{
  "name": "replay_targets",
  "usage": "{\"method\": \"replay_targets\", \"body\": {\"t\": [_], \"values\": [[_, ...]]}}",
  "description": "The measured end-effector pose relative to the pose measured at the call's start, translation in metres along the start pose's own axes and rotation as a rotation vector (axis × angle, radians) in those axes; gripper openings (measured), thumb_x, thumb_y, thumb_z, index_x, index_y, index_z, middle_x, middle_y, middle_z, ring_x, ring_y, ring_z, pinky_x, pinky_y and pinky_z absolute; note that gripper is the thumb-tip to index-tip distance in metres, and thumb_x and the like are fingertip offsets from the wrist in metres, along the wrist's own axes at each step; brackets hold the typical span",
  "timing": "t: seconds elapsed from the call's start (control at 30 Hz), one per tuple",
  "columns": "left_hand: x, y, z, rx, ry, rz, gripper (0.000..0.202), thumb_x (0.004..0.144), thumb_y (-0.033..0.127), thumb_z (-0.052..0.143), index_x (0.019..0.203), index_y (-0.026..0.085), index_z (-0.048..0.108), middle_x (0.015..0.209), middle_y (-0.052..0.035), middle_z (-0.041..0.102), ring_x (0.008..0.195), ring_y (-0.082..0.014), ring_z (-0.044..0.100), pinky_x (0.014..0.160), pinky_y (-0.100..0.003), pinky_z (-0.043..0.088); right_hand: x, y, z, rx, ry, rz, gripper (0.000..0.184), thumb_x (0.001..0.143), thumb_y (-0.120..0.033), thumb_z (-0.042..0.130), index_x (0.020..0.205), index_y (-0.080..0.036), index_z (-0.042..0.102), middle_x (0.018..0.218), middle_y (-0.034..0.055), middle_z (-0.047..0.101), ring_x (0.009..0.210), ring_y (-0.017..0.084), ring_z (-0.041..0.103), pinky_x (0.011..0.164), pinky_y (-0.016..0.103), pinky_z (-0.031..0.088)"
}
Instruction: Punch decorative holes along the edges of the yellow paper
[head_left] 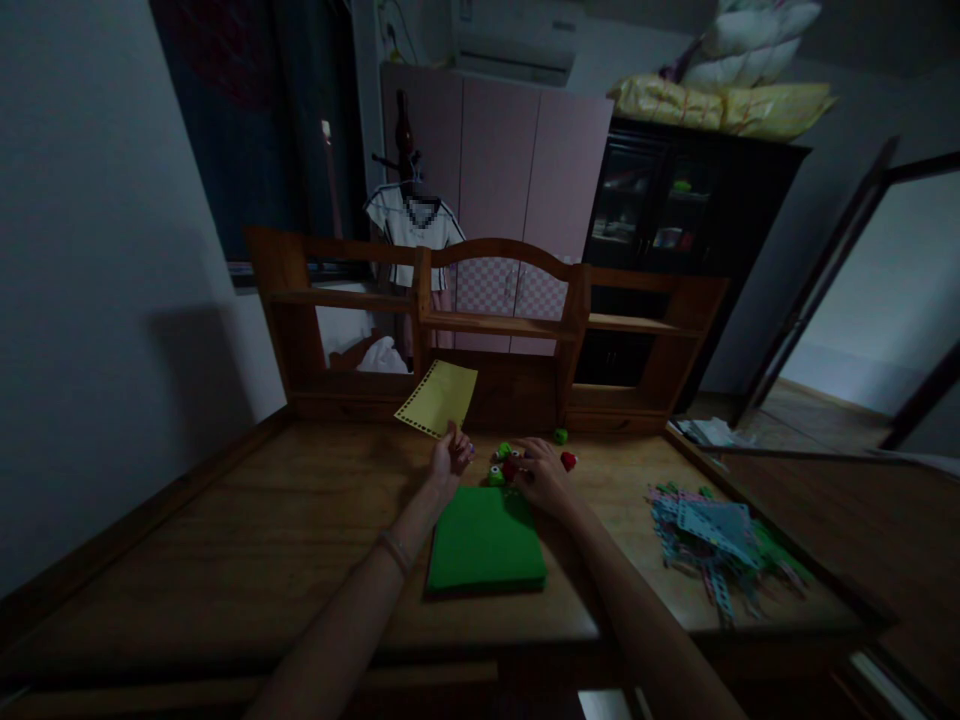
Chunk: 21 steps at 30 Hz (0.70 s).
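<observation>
A yellow sheet of loose-leaf paper, with a row of holes along one edge, is pinched by its lower corner in my left hand and tilts up above the desk. My right hand reaches over a cluster of small green and red toys, its fingers bent down among them. Whether it grips one is hidden. Just in front of both hands lies a green square pad. A red piece and a green piece sit beyond my right hand.
A tangled pile of blue, pink and green cut paper strips lies on the desk's right side. A wooden shelf unit rises along the desk's back edge. Raised rims border the wooden desktop. White papers lie past the right rim.
</observation>
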<state>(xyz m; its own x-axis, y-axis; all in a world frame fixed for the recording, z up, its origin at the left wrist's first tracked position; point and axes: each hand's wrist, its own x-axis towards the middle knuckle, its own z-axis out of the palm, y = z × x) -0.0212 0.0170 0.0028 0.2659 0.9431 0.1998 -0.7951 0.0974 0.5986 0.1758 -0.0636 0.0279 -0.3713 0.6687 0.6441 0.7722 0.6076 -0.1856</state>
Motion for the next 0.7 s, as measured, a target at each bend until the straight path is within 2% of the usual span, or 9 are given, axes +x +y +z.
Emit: {"method": "replay_targets", "body": {"t": [0.33,0.6,0.7], "values": [[-0.003,0.001,0.003,0.013,0.009,-0.004,0.037,0.080,0.041,0.054,0.056,0.018,0.038,0.048,0.0062,0.035,0.037,-0.0047,0.032,0.043,-0.023,0.030,0.001,-0.002,0.002,0.000,0.009,-0.042,0.020,0.076,-0.021,0.060,0.095,-0.023,0.068,0.120,0.0067,0.054,0.110,0.024,0.045,0.093,0.043,0.036],[0.002,-0.003,0.000,-0.004,0.008,-0.018,0.037,0.077,0.041,0.058,0.057,0.018,0.037,0.050,0.0068,0.037,0.036,-0.0042,0.031,0.041,-0.022,0.029,0.002,0.002,0.005,0.023,0.024,-0.036,0.017,0.077,-0.021,0.062,0.091,-0.026,0.069,0.111,0.0050,0.058,0.102,0.023,0.049,0.086,0.039,0.042],[0.001,-0.003,0.002,0.010,0.008,-0.023,0.035,0.077,0.041,0.059,0.060,0.018,0.039,0.052,0.0066,0.040,0.037,-0.0038,0.031,0.042,-0.022,0.030,0.001,0.003,0.008,0.035,0.033,-0.026,0.012,0.076,-0.019,0.063,0.085,-0.025,0.069,0.107,0.0043,0.059,0.100,0.022,0.050,0.084,0.037,0.042]]}}
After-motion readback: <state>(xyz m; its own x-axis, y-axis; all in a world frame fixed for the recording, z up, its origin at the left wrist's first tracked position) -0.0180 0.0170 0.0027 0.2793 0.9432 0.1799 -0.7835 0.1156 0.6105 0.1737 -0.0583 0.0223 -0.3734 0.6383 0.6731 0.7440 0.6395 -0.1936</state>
